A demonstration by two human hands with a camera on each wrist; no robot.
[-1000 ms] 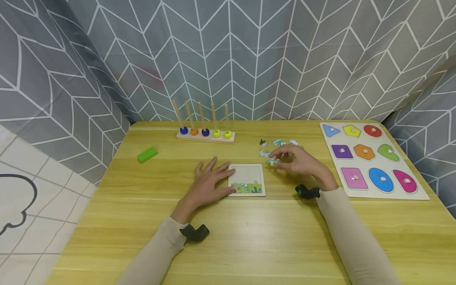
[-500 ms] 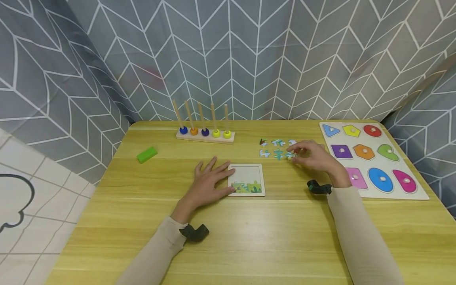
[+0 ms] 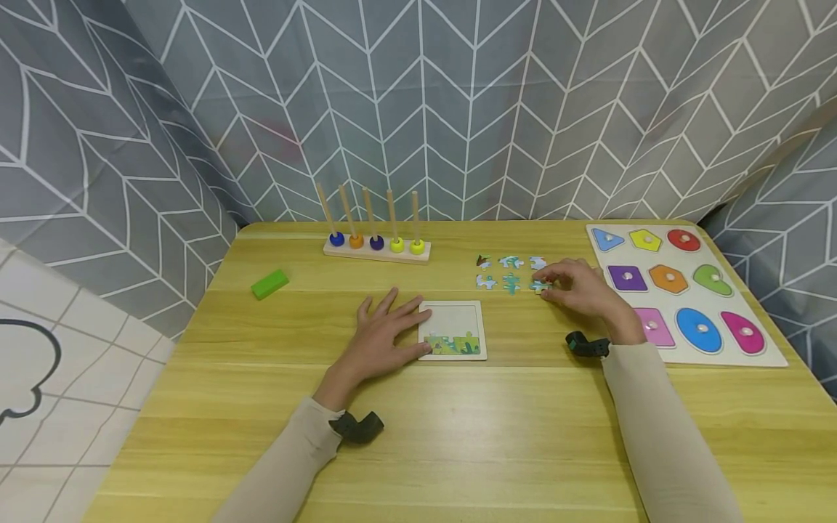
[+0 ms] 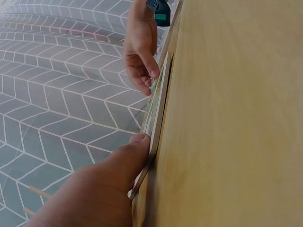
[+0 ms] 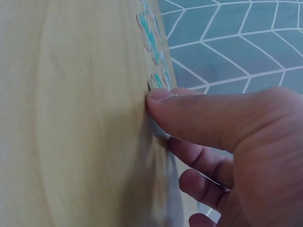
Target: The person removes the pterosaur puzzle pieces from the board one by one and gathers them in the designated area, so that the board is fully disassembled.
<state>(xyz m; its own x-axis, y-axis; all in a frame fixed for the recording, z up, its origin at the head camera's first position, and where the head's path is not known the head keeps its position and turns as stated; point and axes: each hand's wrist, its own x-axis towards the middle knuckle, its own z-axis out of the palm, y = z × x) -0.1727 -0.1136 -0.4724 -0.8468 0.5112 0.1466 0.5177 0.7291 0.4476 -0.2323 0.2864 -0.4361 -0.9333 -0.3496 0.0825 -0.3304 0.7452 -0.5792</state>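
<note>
My left hand (image 3: pixel 381 341) lies spread on the table, with its thumb and a fingertip on the left edge of a square puzzle frame (image 3: pixel 482 330). Along the bottom of that frame sit joined green jigsaw pieces (image 3: pixel 453 343). In the left wrist view the thumb presses on the frame's rim (image 4: pixel 163 101). My right hand (image 3: pixel 578 290) pinches a jigsaw piece (image 3: pixel 539 286) between thumb and fingers, low over the table, at the right end of a group of loose pieces. In the right wrist view the thumb covers most of this piece.
Several loose jigsaw pieces (image 3: pixel 511 282) lie in two rows behind the frame. A shape board (image 3: pixel 660 319) with knobbed pieces is at the right, partly under the right wrist. A peg stand (image 3: pixel 360 252) with coloured rings stands at the back; a green block (image 3: pixel 269 284) lies at the left.
My right hand has moved right from the middle piece to the right-end one, drawing that piece slightly right. The middle piece now shows uncovered. My left hand and the frame have stayed put.
</note>
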